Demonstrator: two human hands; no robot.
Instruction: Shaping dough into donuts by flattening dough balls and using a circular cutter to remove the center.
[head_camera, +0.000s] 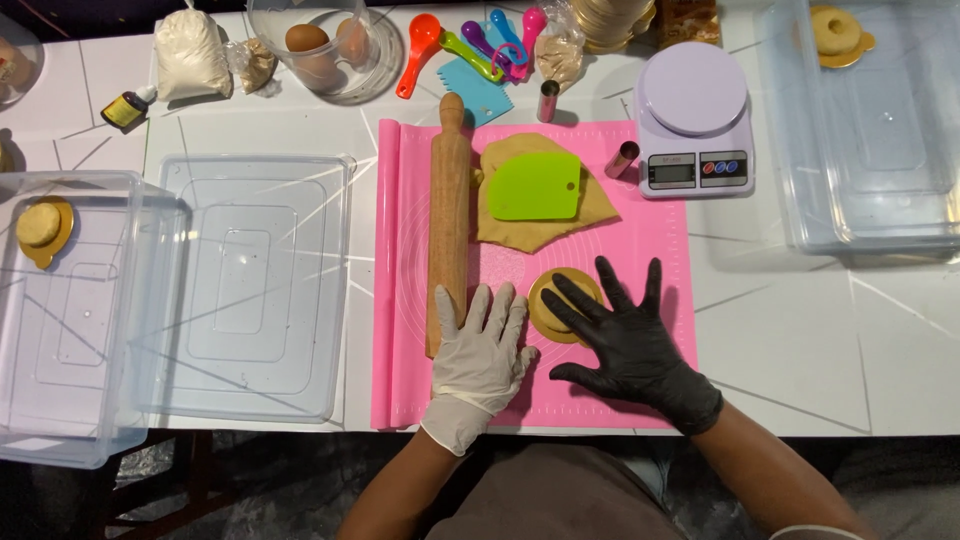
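My left hand (481, 352), in a white glove, lies flat with fingers spread on the pink silicone mat (640, 240), beside the lower end of a wooden rolling pin (449, 210). My right hand (625, 340), in a black glove, is also flat and spread; its fingertips rest on a small round of dough on a gold disc (556, 293). Further back on the mat lies a flattened sheet of tan dough (596, 205) with a green plastic scraper (535, 186) on top. Neither hand holds anything.
A lilac kitchen scale (694, 120) stands right of the mat, with two small metal cutters (622, 158) near it. Clear plastic boxes and a lid (250, 285) sit left and right. At the back are a bowl with eggs (322, 50), a flour bag (189, 55), and coloured measuring spoons (470, 45).
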